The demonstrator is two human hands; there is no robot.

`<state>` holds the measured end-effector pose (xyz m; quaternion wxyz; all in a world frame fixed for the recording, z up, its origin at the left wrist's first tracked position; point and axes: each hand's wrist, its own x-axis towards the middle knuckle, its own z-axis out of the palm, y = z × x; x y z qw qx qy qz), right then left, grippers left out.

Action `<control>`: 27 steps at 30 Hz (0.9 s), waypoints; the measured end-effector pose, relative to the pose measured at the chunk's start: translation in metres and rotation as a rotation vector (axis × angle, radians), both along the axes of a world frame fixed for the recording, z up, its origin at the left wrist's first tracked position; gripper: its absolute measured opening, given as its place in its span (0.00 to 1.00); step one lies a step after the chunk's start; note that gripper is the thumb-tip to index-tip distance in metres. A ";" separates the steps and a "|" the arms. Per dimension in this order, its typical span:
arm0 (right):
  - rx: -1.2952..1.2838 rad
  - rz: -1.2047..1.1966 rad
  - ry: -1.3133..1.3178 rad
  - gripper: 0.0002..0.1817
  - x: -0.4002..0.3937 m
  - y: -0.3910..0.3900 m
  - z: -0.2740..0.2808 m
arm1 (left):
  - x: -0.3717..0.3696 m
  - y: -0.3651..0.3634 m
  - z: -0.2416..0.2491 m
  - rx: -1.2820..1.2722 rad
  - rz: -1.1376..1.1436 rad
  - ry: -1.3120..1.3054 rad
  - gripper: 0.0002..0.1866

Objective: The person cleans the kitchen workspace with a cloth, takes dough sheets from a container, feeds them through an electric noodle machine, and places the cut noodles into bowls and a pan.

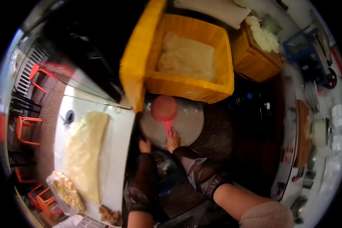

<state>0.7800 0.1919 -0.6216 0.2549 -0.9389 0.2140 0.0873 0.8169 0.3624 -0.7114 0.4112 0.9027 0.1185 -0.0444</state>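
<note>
My right hand is wrapped round the handle of a pink ladle, whose round bowl lies over a wide round lid or basin. Close by on the left, my left hand is at the near left edge of that round thing; its fingers are too dark and small to make out. Dark sleeve covers reach from both wrists up the forearms. Just beyond the ladle stands an open yellow box with a pale, whitish block inside.
On the left, a white table bears a long plastic-wrapped pale bundle and a bag of food. Orange stools stand farther left. A second yellow box is at the back right; a cluttered counter with a wooden board runs along the right.
</note>
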 end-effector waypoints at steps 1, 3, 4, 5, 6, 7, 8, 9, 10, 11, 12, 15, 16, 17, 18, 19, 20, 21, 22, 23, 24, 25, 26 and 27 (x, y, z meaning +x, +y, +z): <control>0.057 -0.010 0.035 0.49 0.003 -0.013 -0.003 | 0.020 -0.013 -0.022 -0.001 0.054 0.100 0.31; 0.147 -0.059 0.005 0.48 -0.007 -0.041 -0.009 | 0.037 -0.023 -0.043 0.007 0.113 0.223 0.32; 0.152 -0.054 0.026 0.48 -0.021 -0.060 -0.016 | 0.040 -0.024 -0.044 -0.197 0.276 0.269 0.31; 0.132 -0.027 -0.009 0.45 -0.037 -0.079 -0.017 | 0.038 -0.028 -0.042 -0.402 0.442 0.309 0.31; 0.112 0.000 -0.052 0.42 -0.046 -0.100 -0.016 | 0.033 -0.035 -0.026 -0.398 0.451 0.318 0.31; 0.116 0.001 -0.046 0.42 -0.052 -0.121 -0.009 | 0.023 -0.045 -0.002 -0.502 0.496 0.192 0.29; 0.106 0.032 0.020 0.39 -0.058 -0.139 0.006 | 0.013 -0.052 0.022 -0.603 0.538 0.062 0.28; 0.100 0.064 0.086 0.37 -0.064 -0.154 0.022 | 0.002 -0.056 0.036 -0.694 0.539 0.182 0.26; 0.053 0.077 0.103 0.34 -0.064 -0.167 0.041 | -0.010 -0.059 0.051 -0.782 0.543 0.302 0.25; -0.006 0.128 0.031 0.34 -0.066 -0.182 0.048 | -0.024 -0.062 0.068 -1.002 0.497 0.435 0.26; -0.066 0.184 -0.044 0.34 -0.067 -0.196 0.053 | -0.038 -0.066 0.085 -1.225 0.448 0.563 0.28; -0.106 0.331 -0.007 0.35 -0.044 -0.219 0.102 | -0.073 -0.084 0.134 -1.269 0.459 0.608 0.28; -0.098 0.354 -0.001 0.35 -0.036 -0.223 0.109 | -0.092 -0.076 0.146 -1.216 0.531 0.642 0.30; -0.133 0.466 -0.021 0.36 -0.024 -0.225 0.112 | -0.117 -0.069 0.154 -1.163 0.599 0.675 0.31; -0.168 0.574 -0.041 0.38 -0.012 -0.225 0.113 | -0.153 -0.061 0.152 -1.297 0.645 0.549 0.36; -0.209 0.604 0.008 0.37 0.003 -0.218 0.112 | -0.180 -0.049 0.174 -1.276 0.678 0.625 0.36; -0.200 0.613 0.013 0.37 0.018 -0.212 0.097 | -0.211 -0.038 0.187 -1.312 0.780 0.667 0.36; -0.251 0.601 0.081 0.33 0.031 -0.205 0.067 | -0.230 -0.034 0.216 -1.239 0.881 0.716 0.36; -0.302 0.591 0.146 0.30 0.043 -0.199 0.032 | -0.252 -0.031 0.233 -1.274 0.930 0.666 0.35; -0.304 0.594 0.092 0.25 0.048 -0.200 -0.032 | -0.279 -0.027 0.241 -1.238 0.911 0.625 0.32; -0.303 0.596 0.035 0.22 0.054 -0.198 -0.088 | -0.306 -0.023 0.248 -1.200 0.892 0.584 0.30; -0.292 0.602 0.032 0.22 0.062 -0.185 -0.111 | -0.333 -0.018 0.256 -1.162 0.875 0.544 0.27; -0.225 0.550 0.081 0.18 0.066 -0.169 -0.131 | -0.337 -0.016 0.268 -1.246 1.077 0.605 0.29; -0.156 0.500 0.136 0.15 0.068 -0.151 -0.147 | -0.337 -0.017 0.283 -1.261 1.160 0.613 0.30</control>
